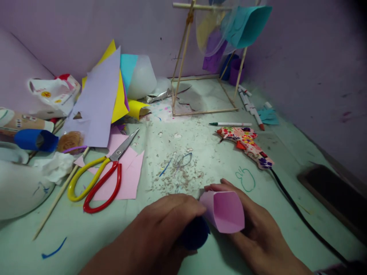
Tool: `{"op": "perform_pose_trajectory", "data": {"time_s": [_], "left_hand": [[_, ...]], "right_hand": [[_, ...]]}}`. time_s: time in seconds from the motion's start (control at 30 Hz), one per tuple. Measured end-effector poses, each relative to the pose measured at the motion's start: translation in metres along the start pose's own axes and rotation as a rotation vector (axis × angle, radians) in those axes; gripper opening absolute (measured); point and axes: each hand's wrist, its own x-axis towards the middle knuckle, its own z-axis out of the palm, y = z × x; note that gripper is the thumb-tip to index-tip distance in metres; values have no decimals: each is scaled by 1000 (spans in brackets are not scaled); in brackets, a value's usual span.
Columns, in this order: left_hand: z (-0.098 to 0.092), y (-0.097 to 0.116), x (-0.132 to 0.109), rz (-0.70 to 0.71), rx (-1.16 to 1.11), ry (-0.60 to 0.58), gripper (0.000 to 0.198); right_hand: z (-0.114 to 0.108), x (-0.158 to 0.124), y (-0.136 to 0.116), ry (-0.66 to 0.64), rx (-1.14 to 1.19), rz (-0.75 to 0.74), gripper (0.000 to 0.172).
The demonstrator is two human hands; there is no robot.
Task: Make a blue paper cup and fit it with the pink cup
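Note:
Near the bottom centre, my left hand (pixel 160 225) is wrapped round a dark blue rolled paper piece (pixel 196 233), whose dark round opening faces me. Right beside it, my right hand (pixel 255 225) holds a pink paper tube (pixel 228 212) with a squarish open end. The pink tube rests between thumb and fingers, close against the fingertips of my left hand. Part of the blue piece is hidden under my left hand. Scissors (pixel 117 152) with one yellow and one red handle lie half open on pink paper (pixel 132 183) to the left.
A flowered glue gun (pixel 248 145) with a black cord (pixel 301 217) lies right, near markers (pixel 249 105) and a dark phone-like object (pixel 335 194). A stick frame (pixel 205 112) with hanging paper pieces (pixel 246 26) stands behind. Coloured sheets (pixel 94 95), a stick (pixel 61 193) and a white container (pixel 23 187) are left.

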Motion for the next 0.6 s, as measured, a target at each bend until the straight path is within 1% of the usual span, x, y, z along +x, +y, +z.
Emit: {"op": "perform_pose_trajectory", "data": {"time_s": [0.17,0.4,0.5,0.6], "left_hand": [[0,-1,1,82,85,-58,41],[1,-4,-2,193,259,43,42],[0,-4,-1,185,260,24,43],[1,-4,0,151,261,-3,38]], "right_hand": [[1,0,-1,1,-16,-26,48],[0,0,-1,-25,-22,-3,47],[1,0,0,-20,-20,6,48],[2,0,0,-15,-26,19,49]]}}
